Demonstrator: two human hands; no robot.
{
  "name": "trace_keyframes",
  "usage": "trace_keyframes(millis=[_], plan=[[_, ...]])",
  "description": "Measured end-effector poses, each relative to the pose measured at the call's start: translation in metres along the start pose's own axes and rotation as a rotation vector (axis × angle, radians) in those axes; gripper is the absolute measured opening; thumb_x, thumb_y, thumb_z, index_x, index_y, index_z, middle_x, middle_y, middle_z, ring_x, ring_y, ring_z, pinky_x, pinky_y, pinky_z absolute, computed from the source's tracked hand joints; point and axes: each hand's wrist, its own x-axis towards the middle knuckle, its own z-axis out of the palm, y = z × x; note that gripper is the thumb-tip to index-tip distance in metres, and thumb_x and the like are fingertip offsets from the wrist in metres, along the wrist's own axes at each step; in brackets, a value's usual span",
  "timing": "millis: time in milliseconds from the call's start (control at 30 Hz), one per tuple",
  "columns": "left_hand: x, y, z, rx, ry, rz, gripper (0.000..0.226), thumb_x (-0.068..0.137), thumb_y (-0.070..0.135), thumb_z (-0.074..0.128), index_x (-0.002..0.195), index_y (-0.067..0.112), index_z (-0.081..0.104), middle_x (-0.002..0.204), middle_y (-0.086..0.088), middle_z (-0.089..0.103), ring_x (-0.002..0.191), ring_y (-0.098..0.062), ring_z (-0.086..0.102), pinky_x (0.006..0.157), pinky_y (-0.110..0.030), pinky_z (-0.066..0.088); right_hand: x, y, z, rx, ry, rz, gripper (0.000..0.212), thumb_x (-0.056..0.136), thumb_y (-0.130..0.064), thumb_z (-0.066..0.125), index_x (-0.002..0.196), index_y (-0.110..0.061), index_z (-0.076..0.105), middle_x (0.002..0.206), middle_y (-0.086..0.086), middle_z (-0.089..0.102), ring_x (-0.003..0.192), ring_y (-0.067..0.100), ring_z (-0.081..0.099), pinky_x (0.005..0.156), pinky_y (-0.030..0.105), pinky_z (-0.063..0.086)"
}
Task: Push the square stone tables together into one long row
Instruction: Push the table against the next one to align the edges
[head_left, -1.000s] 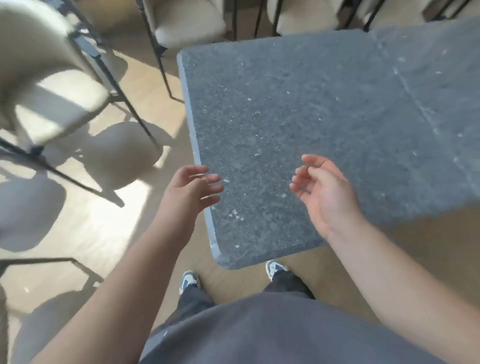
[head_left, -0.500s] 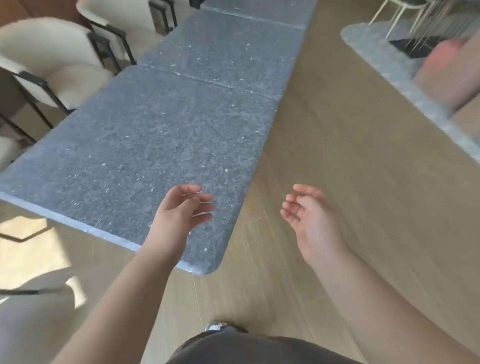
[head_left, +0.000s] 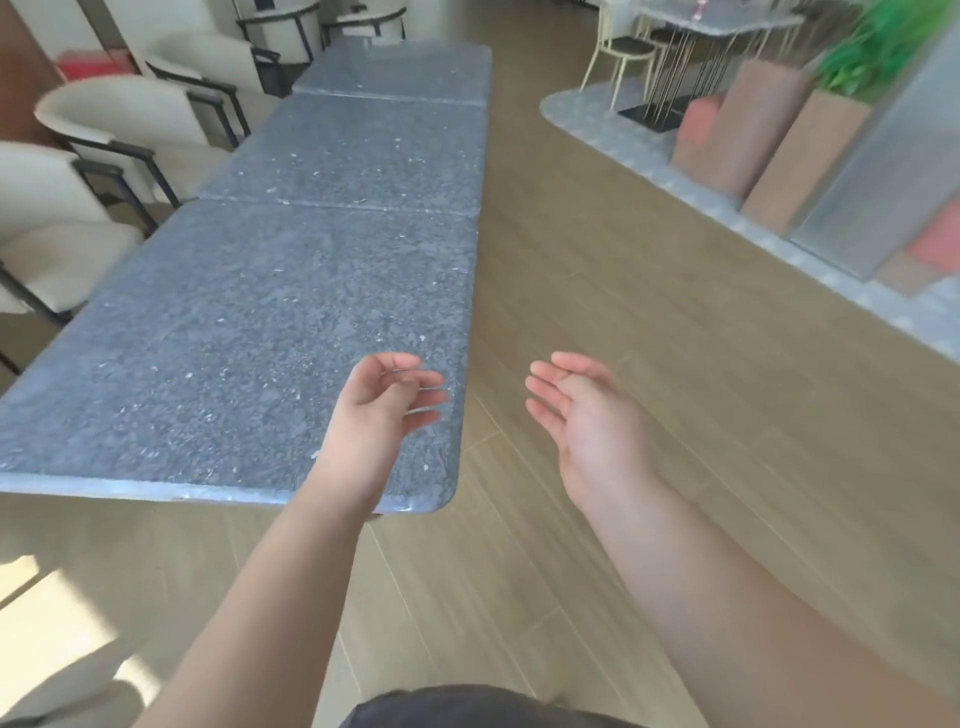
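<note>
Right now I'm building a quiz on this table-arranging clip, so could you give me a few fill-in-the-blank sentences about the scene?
1. The row is made of ____ grey stone tables standing edge to edge.
2. The left hand hovers over the nearest table's ____ front corner.
3. The right hand hangs over the wooden ____, holding nothing.
4. The cream chairs stand on the row's ____ side.

Missing words: three; right; floor; left

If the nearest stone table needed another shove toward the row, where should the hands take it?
Probably the near short edge of the nearest stone table, from the person's side, palms flat: it faces them and lies crosswise to the row. Both the left hand and right hand hover empty.
</note>
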Motion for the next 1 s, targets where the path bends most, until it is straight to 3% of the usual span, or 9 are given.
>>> trace_keyframes(millis=[333,700,1000], plan=[[0.018,0.086,-0.115,-0.025,-0.103,0.116,0.015,0.098,0.010,0.052,0.108,0.018,0.060,0.094,0.001,0.077,0.089,-0.018,0.075,0.075,-0.028,0.059,-0.071,0.006,0.104,0.061,0.021,-0.219,0.019,0.099,-0.003,0.048,0.107,-0.015,0.061,0.102,0.008,0.071,0.098,0.022,0.070,0.092,0.036,0.057],[0.038,0.191,-0.107,-0.060,-0.194,0.379,0.016,0.100,0.007,0.051,0.107,0.018,0.061,0.095,0.000,0.076,0.091,-0.020,0.074,0.078,-0.032,0.060,-0.089,-0.084,0.159,0.084,-0.073,-0.567,0.024,0.098,0.000,0.046,0.106,-0.016,0.062,0.094,0.003,0.072,0.095,0.018,0.073,0.090,0.033,0.059],[0.049,0.270,-0.101,-0.058,-0.110,0.583,0.017,0.096,0.011,0.051,0.108,0.019,0.061,0.092,0.003,0.077,0.090,-0.017,0.075,0.077,-0.031,0.060,-0.089,-0.149,0.192,0.109,-0.173,-0.706,0.024,0.098,0.000,0.046,0.106,-0.016,0.062,0.095,0.003,0.072,0.093,0.016,0.073,0.089,0.032,0.059]])
